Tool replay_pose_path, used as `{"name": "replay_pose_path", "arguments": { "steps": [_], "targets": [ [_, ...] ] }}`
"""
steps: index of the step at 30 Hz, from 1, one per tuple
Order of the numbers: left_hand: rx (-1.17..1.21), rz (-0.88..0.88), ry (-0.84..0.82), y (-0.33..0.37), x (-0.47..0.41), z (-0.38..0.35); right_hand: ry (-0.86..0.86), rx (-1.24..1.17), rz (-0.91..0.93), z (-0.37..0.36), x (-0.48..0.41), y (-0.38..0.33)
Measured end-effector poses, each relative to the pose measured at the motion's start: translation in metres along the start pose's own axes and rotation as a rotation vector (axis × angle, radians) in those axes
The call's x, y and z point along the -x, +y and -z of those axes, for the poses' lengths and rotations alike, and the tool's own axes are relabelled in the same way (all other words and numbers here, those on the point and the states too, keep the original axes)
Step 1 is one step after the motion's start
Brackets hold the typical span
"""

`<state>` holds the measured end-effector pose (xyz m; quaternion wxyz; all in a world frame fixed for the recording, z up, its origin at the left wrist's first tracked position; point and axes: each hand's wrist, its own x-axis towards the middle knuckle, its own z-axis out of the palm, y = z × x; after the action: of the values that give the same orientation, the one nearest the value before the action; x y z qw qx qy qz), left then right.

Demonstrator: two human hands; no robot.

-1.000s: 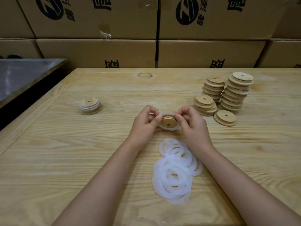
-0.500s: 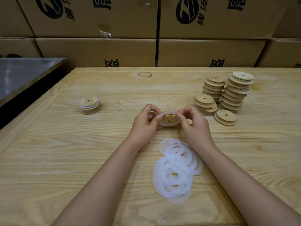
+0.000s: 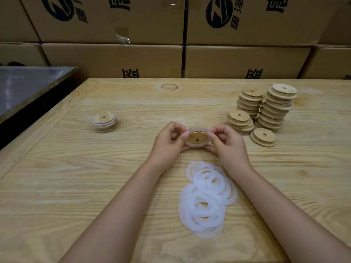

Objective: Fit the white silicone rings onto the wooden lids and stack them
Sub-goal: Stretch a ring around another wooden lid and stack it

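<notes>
A round wooden lid (image 3: 197, 138) with a small centre hole is held just above the table, a white silicone ring (image 3: 195, 129) stretched around its rim. My left hand (image 3: 169, 142) pinches its left edge and my right hand (image 3: 227, 144) pinches its right edge. A loose pile of white rings (image 3: 206, 198) lies on the table below my hands. A short stack of ringed lids (image 3: 104, 123) stands at the left. Several stacks of bare wooden lids (image 3: 273, 109) stand at the right, with a single lid (image 3: 263, 137) in front of them.
The wooden table (image 3: 95, 177) has a raised border along its left side. A grey metal surface (image 3: 24, 86) lies beyond the left edge. Stacked cardboard boxes (image 3: 114, 59) form a wall behind the table.
The lid has tilted flatter between my fingers and the ring now sits further around its rim. Both hands stay in the same spot.
</notes>
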<state>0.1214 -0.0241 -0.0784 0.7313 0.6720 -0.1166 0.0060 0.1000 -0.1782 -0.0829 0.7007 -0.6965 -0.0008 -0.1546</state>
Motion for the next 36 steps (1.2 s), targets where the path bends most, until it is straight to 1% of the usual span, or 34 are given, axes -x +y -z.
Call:
{"name": "replay_pose_path", "arguments": {
  "steps": [6, 12, 23, 31, 36],
  "targets": [
    [0.025, 0.038, 0.004, 0.0011, -0.0010, 0.0012, -0.008, -0.086, -0.078, 0.0012, -0.0005, -0.0035],
    [0.043, 0.045, 0.010, 0.0014, -0.0022, 0.0024, -0.034, -0.130, -0.113, 0.0020, -0.0012, -0.0054],
    [0.013, 0.049, 0.029, -0.0013, -0.0035, 0.0014, 0.016, -0.032, -0.090, 0.0015, -0.0018, 0.0002],
    [0.014, 0.072, 0.056, -0.0007, -0.0035, 0.0020, -0.062, 0.014, -0.088, 0.0052, -0.0051, 0.0012],
    [-0.009, 0.060, 0.058, -0.0018, -0.0029, 0.0023, -0.058, -0.034, -0.107, 0.0071, -0.0049, 0.0018]
  ]
}}
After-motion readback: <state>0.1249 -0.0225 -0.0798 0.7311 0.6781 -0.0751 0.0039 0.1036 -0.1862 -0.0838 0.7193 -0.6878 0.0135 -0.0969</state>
